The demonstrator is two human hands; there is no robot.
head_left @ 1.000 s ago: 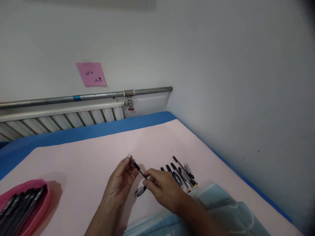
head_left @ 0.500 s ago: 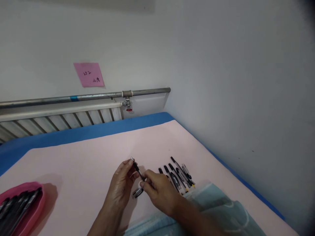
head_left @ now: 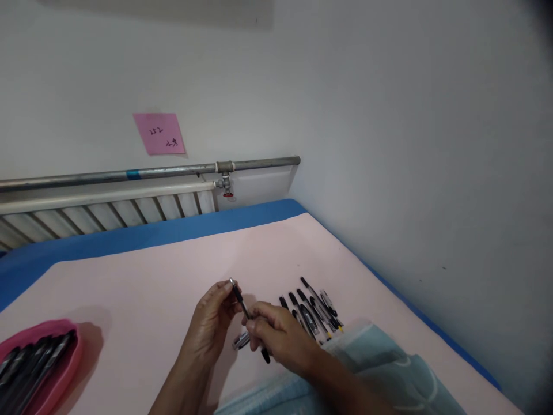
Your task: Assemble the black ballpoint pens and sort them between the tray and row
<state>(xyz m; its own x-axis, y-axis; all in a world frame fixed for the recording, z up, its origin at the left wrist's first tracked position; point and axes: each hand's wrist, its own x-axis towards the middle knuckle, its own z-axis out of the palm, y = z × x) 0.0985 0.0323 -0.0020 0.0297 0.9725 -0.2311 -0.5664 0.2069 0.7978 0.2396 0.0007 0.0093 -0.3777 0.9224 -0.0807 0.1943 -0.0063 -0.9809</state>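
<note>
Your two hands at work over a pink-topped counter (head_left: 151, 311). Your left hand (head_left: 211, 323) is clamped on the upper, metal-tipped end of a pen (head_left: 237, 294), thumb and fingers pinched together; your right hand (head_left: 283, 339) closes on the lower part of the barrel. The pen is thus suspended between your hands, tilted, its tip toward the upper left. A black rounded end (head_left: 265, 355) projects beneath your right hand; whether it belongs to the same pen cannot be told. On the counter between your wrists lies a small clear-and-black piece (head_left: 241, 340), partly hidden by your right hand. Just beyond that hand, a group of loose pens (head_left: 309, 320) lies slanted side by side, some overlapping, two showing yellow at their lower ends. Near them, at your lower right, is light blue fabric (head_left: 393, 363). At far left, well apart from your hands, a pink container (head_left: 76, 360) holds several dark pens (head_left: 43, 357). A blue border (head_left: 173, 233) edges the counter.
</note>
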